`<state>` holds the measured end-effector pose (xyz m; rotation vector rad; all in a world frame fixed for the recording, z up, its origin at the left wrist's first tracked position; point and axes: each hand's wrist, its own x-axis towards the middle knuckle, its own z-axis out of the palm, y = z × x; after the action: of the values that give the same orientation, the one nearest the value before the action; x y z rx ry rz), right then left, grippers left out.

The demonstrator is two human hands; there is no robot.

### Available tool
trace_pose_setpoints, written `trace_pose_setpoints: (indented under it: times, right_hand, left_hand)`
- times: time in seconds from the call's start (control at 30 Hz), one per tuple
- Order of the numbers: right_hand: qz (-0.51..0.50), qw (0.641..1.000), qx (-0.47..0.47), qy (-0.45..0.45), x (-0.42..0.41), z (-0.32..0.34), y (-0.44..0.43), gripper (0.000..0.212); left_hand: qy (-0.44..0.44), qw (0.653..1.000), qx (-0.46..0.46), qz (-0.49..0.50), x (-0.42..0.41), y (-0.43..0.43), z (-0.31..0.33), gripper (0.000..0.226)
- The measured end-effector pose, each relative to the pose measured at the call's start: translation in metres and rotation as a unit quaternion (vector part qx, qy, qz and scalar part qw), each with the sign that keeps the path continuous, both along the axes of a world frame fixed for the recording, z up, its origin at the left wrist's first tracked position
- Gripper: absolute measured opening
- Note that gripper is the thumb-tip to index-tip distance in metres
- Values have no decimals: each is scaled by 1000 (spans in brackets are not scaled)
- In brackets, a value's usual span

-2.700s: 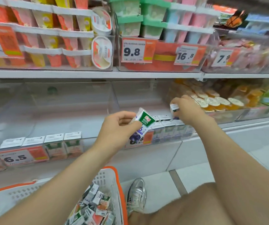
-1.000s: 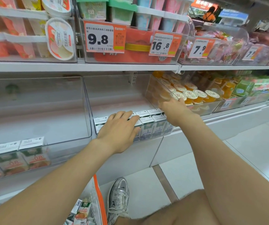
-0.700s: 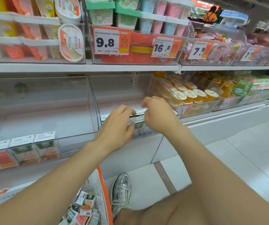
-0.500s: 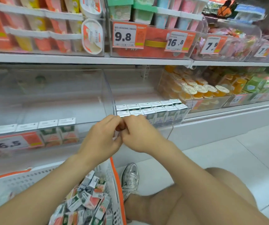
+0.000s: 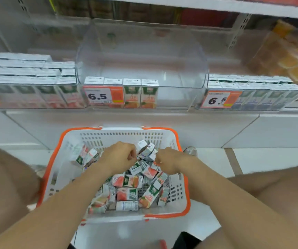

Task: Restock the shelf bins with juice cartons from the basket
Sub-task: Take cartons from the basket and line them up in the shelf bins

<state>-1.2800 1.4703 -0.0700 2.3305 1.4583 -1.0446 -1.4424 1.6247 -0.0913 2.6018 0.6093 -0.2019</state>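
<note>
Basket [image 5: 119, 139] on floor [image 5: 207, 159], near centre, cartons [image 5: 127, 194] heaped in it, left hand [image 5: 117, 158] and right hand [image 5: 168, 162] among them, three bins [image 5: 37, 105] side by side on far shelf [image 5: 126, 114], four cartons [image 5: 149, 94] in middle bin [image 5: 189, 56].

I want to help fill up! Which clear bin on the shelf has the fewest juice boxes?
The middle bin, in line with the basket: just one front row of four cartons, bare behind. The left bin and right bin hold more rows.
</note>
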Motion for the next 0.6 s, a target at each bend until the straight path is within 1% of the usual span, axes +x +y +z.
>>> trace_pose_setpoints:
  times: [0.17, 0.2, 0.23, 0.27, 0.3, 0.33, 0.37, 0.4, 0.43, 0.5, 0.53, 0.6]
  right_hand:
    - [-55, 998, 17, -34, 6, -51, 8, 17]
    - [-62, 997, 21, -44, 5, -58, 9, 21]
    - [-63, 996, 22, -53, 5, -66, 11, 24]
    - [-55, 996, 20, -69, 2, -73, 12, 27]
    - [-35, 995, 13, -95, 0, -82, 13, 32]
    - [-6, 991, 0, -132, -4, -90, 14, 40]
    - [25, 985, -10, -170, -8, -99, 15, 50]
    - [48, 979, -23, -197, -13, -106, 16, 60]
    - [67, 974, -36, -215, -18, -112, 19, 66]
    - [88, 965, -73, -234, -26, -120, 23, 63]
    - [86, 963, -91, -239, -29, -124, 25, 59]
    - [66, 962, -113, -240, -35, -131, 26, 60]
  left_hand:
    - [79, 996, -18, 39, -6, 3, -65, 13]
    - [102, 994, -21, 37, -5, 1, -76, 23]
    - [122, 992, -26, 30, -4, 0, -84, 41]
    - [141, 989, -32, 16, -3, -3, -91, 63]
    - [152, 988, -35, -3, -2, -7, -94, 84]
    - [158, 987, -32, -24, -1, -13, -95, 99]
    - [164, 985, -26, -49, 0, -17, -97, 107]
    - [170, 983, -24, -67, 0, -20, -99, 110]
    - [174, 982, -25, -75, 1, -22, -102, 111]
    - [161, 984, -28, -74, 4, -24, -112, 106]
    - [149, 986, -35, -65, 4, -24, -119, 103]
    - [121, 991, -55, -33, 3, -24, -128, 95]
